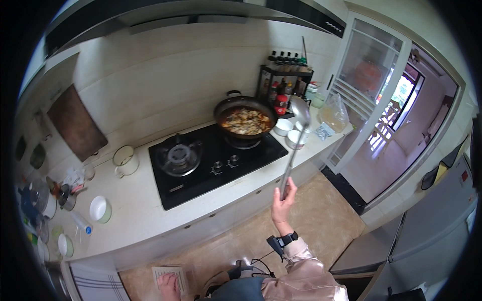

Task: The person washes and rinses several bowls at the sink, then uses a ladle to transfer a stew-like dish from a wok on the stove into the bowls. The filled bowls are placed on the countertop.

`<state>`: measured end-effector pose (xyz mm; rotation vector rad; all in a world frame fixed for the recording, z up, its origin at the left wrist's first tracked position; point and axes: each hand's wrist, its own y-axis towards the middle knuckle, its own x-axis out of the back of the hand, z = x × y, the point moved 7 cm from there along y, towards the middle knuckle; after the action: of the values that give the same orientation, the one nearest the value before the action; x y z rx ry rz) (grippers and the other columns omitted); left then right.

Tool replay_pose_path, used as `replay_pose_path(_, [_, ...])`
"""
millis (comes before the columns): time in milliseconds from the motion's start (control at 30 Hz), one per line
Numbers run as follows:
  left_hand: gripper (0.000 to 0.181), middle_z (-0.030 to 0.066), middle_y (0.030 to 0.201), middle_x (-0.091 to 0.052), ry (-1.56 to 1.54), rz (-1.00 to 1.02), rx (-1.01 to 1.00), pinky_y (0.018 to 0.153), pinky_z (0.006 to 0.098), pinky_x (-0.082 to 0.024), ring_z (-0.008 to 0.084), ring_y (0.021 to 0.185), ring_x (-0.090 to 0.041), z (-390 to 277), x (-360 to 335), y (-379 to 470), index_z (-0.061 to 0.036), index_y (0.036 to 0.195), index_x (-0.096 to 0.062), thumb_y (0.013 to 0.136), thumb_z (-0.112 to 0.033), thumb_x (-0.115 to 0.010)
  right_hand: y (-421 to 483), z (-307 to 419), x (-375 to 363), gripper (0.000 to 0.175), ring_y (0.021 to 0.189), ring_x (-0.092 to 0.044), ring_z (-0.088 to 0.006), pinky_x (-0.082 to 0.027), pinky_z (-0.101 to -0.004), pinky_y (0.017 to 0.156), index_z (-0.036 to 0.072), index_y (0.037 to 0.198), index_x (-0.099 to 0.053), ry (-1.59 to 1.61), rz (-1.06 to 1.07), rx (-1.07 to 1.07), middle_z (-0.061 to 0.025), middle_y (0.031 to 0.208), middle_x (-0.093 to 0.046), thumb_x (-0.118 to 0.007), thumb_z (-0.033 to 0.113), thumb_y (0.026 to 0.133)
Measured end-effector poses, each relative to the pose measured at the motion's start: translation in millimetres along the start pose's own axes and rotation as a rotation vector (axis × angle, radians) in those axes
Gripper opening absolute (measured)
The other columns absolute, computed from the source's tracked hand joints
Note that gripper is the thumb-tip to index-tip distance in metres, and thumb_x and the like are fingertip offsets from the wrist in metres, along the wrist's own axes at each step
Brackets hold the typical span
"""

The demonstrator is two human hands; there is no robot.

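Observation:
My right hand [283,205] grips the handle of a metal ladle [300,111]. The ladle is raised, its bowl up, in front of the counter to the right of the wok. A dark wok [246,116] of chopped food in reddish-brown sauce [246,122] sits on the right burner of a black two-burner gas hob [205,188]. Low in the view, my left hand [168,286] has its fingers partly curled. It overlaps a pale, lined flat thing [177,272]; whether it touches or holds that, I cannot tell.
Several white bowls [284,127] stand right of the hob, before a black spice rack [286,73] and a plastic bag [334,114]. On the left are an enamel mug [126,161] and a green-white bowl [100,209]. A range hood [188,22] hangs above; a refrigerator [433,214] stands right.

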<state>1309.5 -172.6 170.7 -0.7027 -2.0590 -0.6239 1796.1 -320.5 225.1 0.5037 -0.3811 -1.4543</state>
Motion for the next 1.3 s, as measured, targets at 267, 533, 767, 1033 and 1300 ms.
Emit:
replay_pose_path(267, [0.028,0.0229,0.113,-0.062,0.088,0.172,-0.197,0.101,0.0512,-0.041,0.0446,0.114,-0.053,-96,-76,81,0.0011,0.108,-0.066,0.081,0.002,-0.056,126,-185,68,0.047,0.108,-0.063,-0.0414,-0.049,-0.046,0.091,0.009,0.132,-0.053,-0.551,-0.067,-0.202,-0.0212,0.117,-0.065,-0.062,0.005,0.087])
replay_pose_path(533, [0.025,0.0194,0.112,-0.063,0.154,0.198,-0.189,0.096,0.0488,-0.042,0.0386,0.105,-0.055,-144,-77,118,-0.0014,0.109,-0.067,0.086,-0.003,-0.056,142,-265,23,0.047,0.098,-0.063,-0.0425,-0.049,-0.0523,0.082,0.015,0.129,-0.051,-0.658,-0.083,-0.251,-0.0175,0.111,-0.064,-0.065,0.008,0.084])
replay_pose_path(767, [0.026,0.0178,0.113,-0.063,0.183,0.152,-0.139,0.097,0.0487,-0.042,0.0387,0.108,-0.054,-148,-80,112,-0.0028,0.11,-0.068,0.087,-0.002,-0.056,145,-287,-10,0.05,0.104,-0.061,-0.0432,-0.048,-0.0515,0.087,0.01,0.135,-0.043,-0.663,-0.095,-0.402,-0.0216,0.116,-0.059,-0.062,0.011,0.089])
replay_pose_path(1033, [0.03,0.0189,0.112,-0.062,0.206,0.119,-0.104,0.097,0.0498,-0.043,0.0402,0.108,-0.054,-141,-71,94,-0.0007,0.107,-0.067,0.079,0.003,-0.055,120,-307,-77,0.051,0.109,-0.057,-0.0473,-0.047,-0.0539,0.094,0.005,0.134,-0.039,-0.593,0.179,-0.477,-0.0264,0.124,-0.05,-0.063,0.018,0.091])
replay_pose_path(1300, [0.023,0.0138,0.108,-0.065,0.161,0.039,-0.018,0.095,0.0461,-0.047,0.035,0.106,-0.059,-108,-74,80,-0.0033,0.107,-0.067,0.084,-0.001,-0.063,107,-282,-92,0.051,0.117,-0.054,-0.0422,-0.048,-0.0533,0.092,0.003,0.131,-0.046,-0.742,0.304,-0.349,-0.0236,0.12,-0.052,-0.068,0.02,0.088])
